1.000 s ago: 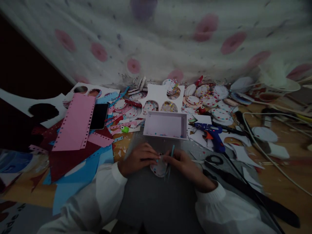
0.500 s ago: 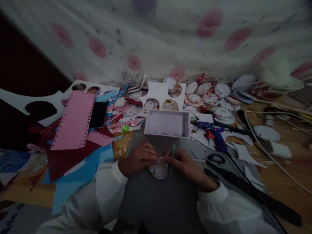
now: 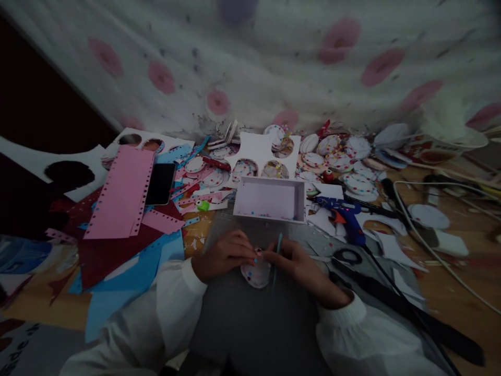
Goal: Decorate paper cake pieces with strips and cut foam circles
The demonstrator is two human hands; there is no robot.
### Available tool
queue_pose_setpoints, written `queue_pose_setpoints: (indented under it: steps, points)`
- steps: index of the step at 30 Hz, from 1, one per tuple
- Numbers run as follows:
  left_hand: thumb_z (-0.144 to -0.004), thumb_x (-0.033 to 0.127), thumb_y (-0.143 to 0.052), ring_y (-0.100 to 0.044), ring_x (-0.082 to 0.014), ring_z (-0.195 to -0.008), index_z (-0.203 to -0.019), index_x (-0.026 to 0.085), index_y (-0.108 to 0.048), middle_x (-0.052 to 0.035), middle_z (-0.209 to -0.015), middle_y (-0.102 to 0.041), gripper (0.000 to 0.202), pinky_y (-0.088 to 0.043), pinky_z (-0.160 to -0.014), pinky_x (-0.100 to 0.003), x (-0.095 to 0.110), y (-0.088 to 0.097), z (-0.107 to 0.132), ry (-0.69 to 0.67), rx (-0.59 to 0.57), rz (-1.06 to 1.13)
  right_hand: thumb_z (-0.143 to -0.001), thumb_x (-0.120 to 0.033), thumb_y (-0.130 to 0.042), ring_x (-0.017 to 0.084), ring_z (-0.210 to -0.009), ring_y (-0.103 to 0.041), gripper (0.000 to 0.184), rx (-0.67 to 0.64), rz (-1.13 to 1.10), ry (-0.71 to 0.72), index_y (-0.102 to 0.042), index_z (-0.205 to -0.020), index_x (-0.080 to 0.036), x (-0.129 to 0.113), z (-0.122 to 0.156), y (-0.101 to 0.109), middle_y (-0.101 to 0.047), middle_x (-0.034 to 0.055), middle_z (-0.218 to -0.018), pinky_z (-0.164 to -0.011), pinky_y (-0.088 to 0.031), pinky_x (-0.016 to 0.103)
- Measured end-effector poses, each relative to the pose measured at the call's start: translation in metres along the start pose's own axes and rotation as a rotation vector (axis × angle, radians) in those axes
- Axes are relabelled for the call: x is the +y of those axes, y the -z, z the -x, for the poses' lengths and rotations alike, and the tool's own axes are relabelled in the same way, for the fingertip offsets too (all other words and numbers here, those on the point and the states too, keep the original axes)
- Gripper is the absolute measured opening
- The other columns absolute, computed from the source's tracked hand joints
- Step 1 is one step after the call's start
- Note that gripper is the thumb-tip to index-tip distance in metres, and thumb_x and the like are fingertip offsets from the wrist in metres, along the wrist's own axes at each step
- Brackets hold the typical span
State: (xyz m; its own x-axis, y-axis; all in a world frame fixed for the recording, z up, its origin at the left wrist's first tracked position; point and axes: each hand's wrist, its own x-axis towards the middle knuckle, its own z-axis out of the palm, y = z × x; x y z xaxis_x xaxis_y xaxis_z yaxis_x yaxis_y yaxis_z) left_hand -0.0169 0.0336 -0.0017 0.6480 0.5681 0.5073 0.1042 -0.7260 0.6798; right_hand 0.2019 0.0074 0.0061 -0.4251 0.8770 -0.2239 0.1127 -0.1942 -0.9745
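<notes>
A small round white disc (image 3: 256,274) dotted with coloured specks lies on the grey mat (image 3: 254,324) between both hands. My left hand (image 3: 225,254) pinches its upper left edge with closed fingers. My right hand (image 3: 301,269) presses the disc's right edge and also holds a thin teal stick (image 3: 276,250) that points up between the fingers. Just beyond the hands stands an open white box (image 3: 270,199) with coloured specks along its bottom.
A pink punched sheet (image 3: 123,193), a dark phone (image 3: 160,183), and red and blue paper lie at the left. A blue glue gun (image 3: 344,216), black scissors (image 3: 346,258), a white cable (image 3: 422,235) and several dotted discs (image 3: 340,156) lie at the right. A spotted cloth (image 3: 274,62) hangs behind.
Both hands stay on the disc with only small finger shifts. The view has drifted slightly.
</notes>
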Motion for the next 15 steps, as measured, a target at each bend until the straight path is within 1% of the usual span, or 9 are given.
queue_pose_setpoints:
  steps: [5, 10, 15]
  points:
    - [-0.091, 0.032, -0.062, -0.061, -0.0170, -0.077, -0.096, 0.019, -0.073, -0.0056, -0.080, -0.076, 0.018, -0.051, -0.071, -0.031, 0.0014, 0.0005, -0.0012, -0.020, 0.004, -0.053, -0.081, -0.054, -0.063, 0.014, -0.065, -0.055, 0.035, 0.002, 0.017, 0.024, -0.064, -0.077, -0.019, 0.0010, 0.0021, -0.0005, -0.064, 0.0003, -0.072, -0.062, -0.043, 0.027]
    - [-0.092, 0.033, -0.062, -0.060, -0.0163, -0.075, -0.094, 0.017, -0.073, -0.0055, -0.077, -0.074, 0.020, -0.051, -0.070, -0.030, 0.0027, 0.0004, -0.0013, -0.019, 0.015, -0.071, -0.082, -0.055, -0.060, 0.014, -0.061, -0.053, 0.037, -0.006, 0.060, 0.009, -0.065, -0.080, -0.019, 0.0011, 0.0032, -0.0018, -0.062, -0.0005, -0.069, -0.056, -0.041, 0.026]
    - [-0.089, 0.030, -0.067, -0.060, -0.0166, -0.075, -0.093, 0.016, -0.073, -0.0053, -0.076, -0.074, 0.016, -0.051, -0.070, -0.030, 0.0018, -0.0018, 0.0001, -0.027, 0.033, -0.095, -0.082, -0.053, -0.060, 0.013, -0.061, -0.052, 0.035, 0.016, 0.093, 0.005, -0.062, -0.075, -0.019, -0.0007, 0.0032, -0.0020, -0.059, -0.0013, -0.066, -0.057, -0.041, 0.025]
